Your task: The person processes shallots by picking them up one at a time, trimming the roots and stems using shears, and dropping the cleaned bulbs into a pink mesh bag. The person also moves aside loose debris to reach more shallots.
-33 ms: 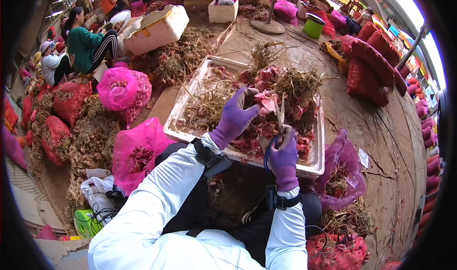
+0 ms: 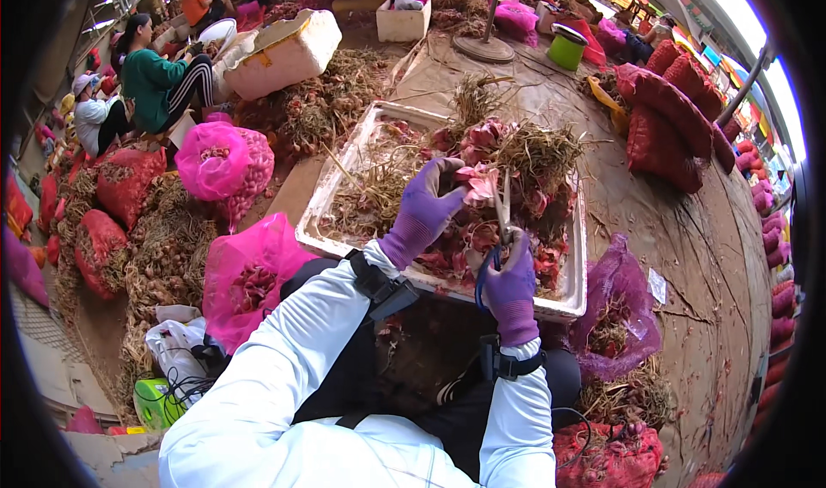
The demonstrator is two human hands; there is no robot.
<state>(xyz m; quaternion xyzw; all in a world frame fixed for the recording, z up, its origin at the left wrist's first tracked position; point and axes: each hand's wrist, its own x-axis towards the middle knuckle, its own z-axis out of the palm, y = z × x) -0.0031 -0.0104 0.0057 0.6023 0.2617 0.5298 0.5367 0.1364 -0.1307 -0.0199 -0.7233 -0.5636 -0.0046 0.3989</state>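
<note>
My left hand (image 2: 428,208), in a purple glove, pinches a pink-red shallot (image 2: 482,184) between thumb and fingers above a white foam tray (image 2: 344,157). From the right, my right hand (image 2: 514,280), also gloved in purple, grips blue-handled scissors (image 2: 504,206). Their metal blades point away from me, close beside the shallot; whether they touch it I cannot tell. Beneath both hands, the tray holds loose red shallots, papery skins and a heap of dry stalks (image 2: 542,153) on its right side.
A pink mesh bag (image 2: 249,269) with shallots stands left of my knee, a purple mesh bag (image 2: 615,316) right of the tray. Full red sacks (image 2: 662,140) lie at the far right. A person in green (image 2: 155,88) sits at the far left near a foam box (image 2: 288,54).
The scissors' blades have shifted slightly to the left. My left hand and the shallot have barely moved.
</note>
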